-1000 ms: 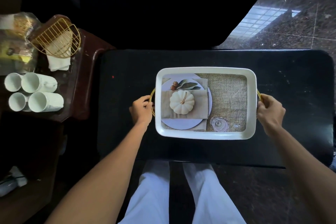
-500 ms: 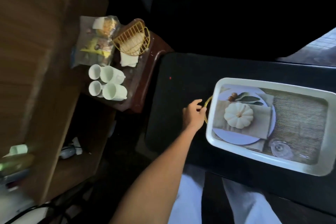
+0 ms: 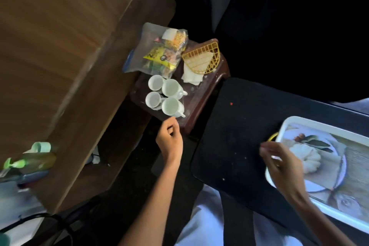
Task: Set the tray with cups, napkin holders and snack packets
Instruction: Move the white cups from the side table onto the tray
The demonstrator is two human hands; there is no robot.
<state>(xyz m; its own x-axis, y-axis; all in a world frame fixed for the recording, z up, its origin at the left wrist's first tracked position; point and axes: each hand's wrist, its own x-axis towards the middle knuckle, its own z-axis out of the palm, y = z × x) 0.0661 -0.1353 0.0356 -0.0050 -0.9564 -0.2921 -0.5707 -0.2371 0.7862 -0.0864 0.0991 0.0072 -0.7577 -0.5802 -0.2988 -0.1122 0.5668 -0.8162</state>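
Left hand point(image 3: 169, 142) and right hand point(image 3: 283, 164) are seen loosely open, empty; cups point(image 3: 171, 106) are judged light, brittle, best gripped by handles point(image 3: 182, 115).

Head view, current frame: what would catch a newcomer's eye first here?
Four white cups cluster on the small dark-red side table, just beyond the empty left hand. Behind them lie a clear bag of snack packets and a yellow wire napkin holder. At the right, the white tray sits on the black table, the right hand over its handle end.
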